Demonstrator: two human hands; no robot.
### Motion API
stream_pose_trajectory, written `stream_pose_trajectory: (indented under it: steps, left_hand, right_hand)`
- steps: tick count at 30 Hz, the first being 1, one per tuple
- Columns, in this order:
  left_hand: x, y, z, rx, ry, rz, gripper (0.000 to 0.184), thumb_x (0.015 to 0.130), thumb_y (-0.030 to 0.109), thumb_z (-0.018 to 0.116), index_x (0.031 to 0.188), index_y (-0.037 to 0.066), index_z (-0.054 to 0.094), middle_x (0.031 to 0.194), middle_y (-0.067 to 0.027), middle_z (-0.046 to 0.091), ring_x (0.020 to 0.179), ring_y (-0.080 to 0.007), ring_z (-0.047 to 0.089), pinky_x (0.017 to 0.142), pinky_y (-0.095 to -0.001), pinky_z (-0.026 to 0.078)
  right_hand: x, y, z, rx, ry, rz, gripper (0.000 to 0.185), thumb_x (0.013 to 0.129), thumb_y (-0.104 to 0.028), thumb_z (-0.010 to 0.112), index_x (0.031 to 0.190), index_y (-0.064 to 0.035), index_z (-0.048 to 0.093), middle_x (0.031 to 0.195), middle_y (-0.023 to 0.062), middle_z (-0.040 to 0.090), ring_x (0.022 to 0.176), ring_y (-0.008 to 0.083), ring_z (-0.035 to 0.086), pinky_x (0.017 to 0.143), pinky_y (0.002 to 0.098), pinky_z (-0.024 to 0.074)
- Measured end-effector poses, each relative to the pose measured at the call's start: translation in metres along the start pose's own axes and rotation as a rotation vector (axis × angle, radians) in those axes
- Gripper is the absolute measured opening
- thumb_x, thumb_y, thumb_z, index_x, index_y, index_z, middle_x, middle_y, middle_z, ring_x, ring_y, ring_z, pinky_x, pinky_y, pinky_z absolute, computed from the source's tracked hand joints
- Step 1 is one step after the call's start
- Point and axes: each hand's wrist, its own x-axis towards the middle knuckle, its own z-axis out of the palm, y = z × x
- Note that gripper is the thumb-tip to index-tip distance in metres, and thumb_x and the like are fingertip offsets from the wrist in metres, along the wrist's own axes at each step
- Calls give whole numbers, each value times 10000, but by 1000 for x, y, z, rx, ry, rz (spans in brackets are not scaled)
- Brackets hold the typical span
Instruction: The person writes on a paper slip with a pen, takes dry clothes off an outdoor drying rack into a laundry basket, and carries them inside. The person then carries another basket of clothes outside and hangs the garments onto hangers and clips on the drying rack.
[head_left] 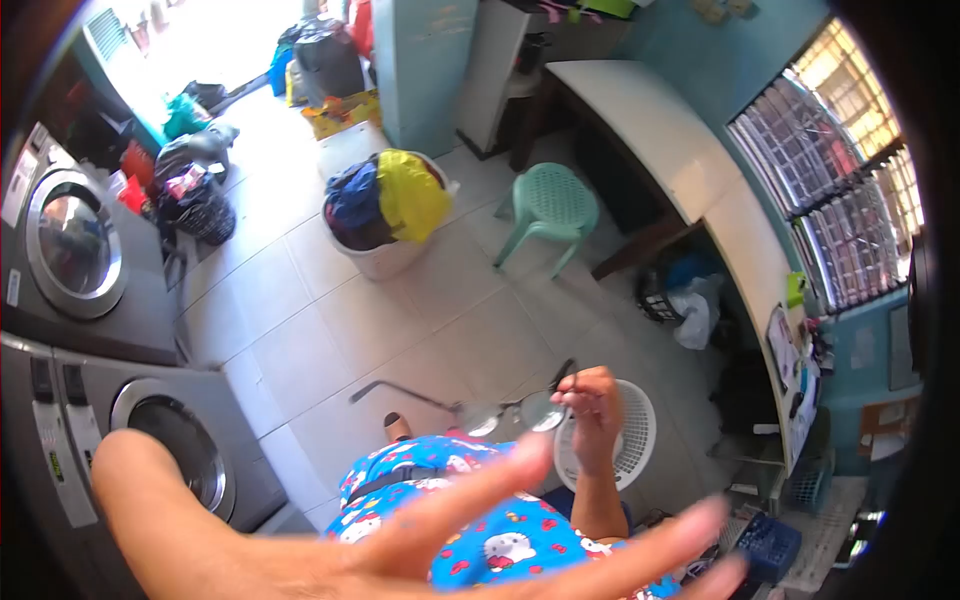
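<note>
My right hand (592, 410) pinches a pair of eyeglasses (541, 411) by one temple. The glasses are unfolded, and their other temple stretches out to the left over the tiled floor. Close to the camera, my left hand (440, 565) spreads its fingers, slightly blurred and partly cut off at the bottom edge. Nothing shows in it. Behind and below it is a blue printed garment (505, 545) on my body, with a dark strap at the waist. A white perforated basket (637, 425) stands on the floor just beyond my right hand, which covers part of it.
Front-loading machines (75, 240) line the left side. Ahead stands a white bin (385, 262) heaped with dark blue and yellow cloth. A green stool (555, 200) is beside a long pale table (640, 110) on the right. Bags (330, 60) and a dark basket (205, 215) sit farther back.
</note>
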Motion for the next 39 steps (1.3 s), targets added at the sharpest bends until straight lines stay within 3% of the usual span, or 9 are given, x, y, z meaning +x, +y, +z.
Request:
stream_pose_trajectory:
  steps: [2,10,14,17,21,32,35,37,39]
  left_hand:
    - [1,-2,-12,165,39,-102,632,723,289,469,1291,64,307,1312,-211,307,1206,-363,319,888,-559,222]
    - [-60,-5,-49,508,596,-757,855,693,664,431,1293,67,315,1278,-233,357,1190,-360,345,879,-449,366]
    - [-77,-2,-19,-96,719,-359,1049,581,724,514,1344,85,183,1310,-276,269,1190,-392,326,856,-472,373]
    - [-63,-4,-4,-84,666,-233,1047,507,653,621,1284,83,212,1255,-260,309,1145,-385,354,821,-466,399]
    - [-26,-20,24,295,729,-495,405,717,322,649,1023,89,520,1009,-175,556,924,-341,554,760,-414,457]
    - [-30,-44,7,360,771,-236,243,681,134,697,899,84,601,777,-114,569,508,-138,569,456,-196,461]
    - [-49,-35,-26,155,615,-236,446,729,229,667,1138,217,487,990,-74,443,772,-164,560,678,-340,506]
    - [-56,-28,-54,6,504,-279,442,787,53,535,1206,156,440,1103,-10,465,971,-219,521,765,-407,450]
    - [-60,-66,-53,375,785,2,369,806,55,531,1150,182,491,926,39,438,801,-99,529,655,-233,469]
  right_hand:
    - [6,6,8,65,60,1,146,803,-153,571,834,-25,507,746,88,520,610,134,514,561,232,430]
    - [51,-56,19,205,102,-254,106,780,-84,578,824,-21,505,775,91,511,653,165,544,542,253,476]
    - [54,-81,5,279,20,-438,116,762,-54,602,858,-24,544,817,108,552,710,191,587,601,265,492]
    - [60,-80,-1,386,26,-444,112,760,-81,613,830,-22,549,813,108,553,710,201,594,594,277,511]
    - [73,-73,-2,537,49,-431,110,778,-102,603,815,-19,541,802,116,543,704,206,591,594,284,520]
    - [135,-67,14,713,-113,-646,162,810,-153,570,877,-29,490,828,111,495,664,215,554,539,301,488]
    - [156,-84,51,859,42,-621,104,742,-154,652,808,-88,606,762,12,510,623,88,499,523,197,423]
    - [182,-80,72,909,79,-836,87,733,-141,660,791,-93,616,759,-15,529,657,71,501,524,190,418]
    - [202,-77,94,859,116,-920,98,744,-109,638,839,-129,619,827,-61,528,711,62,492,522,194,410]
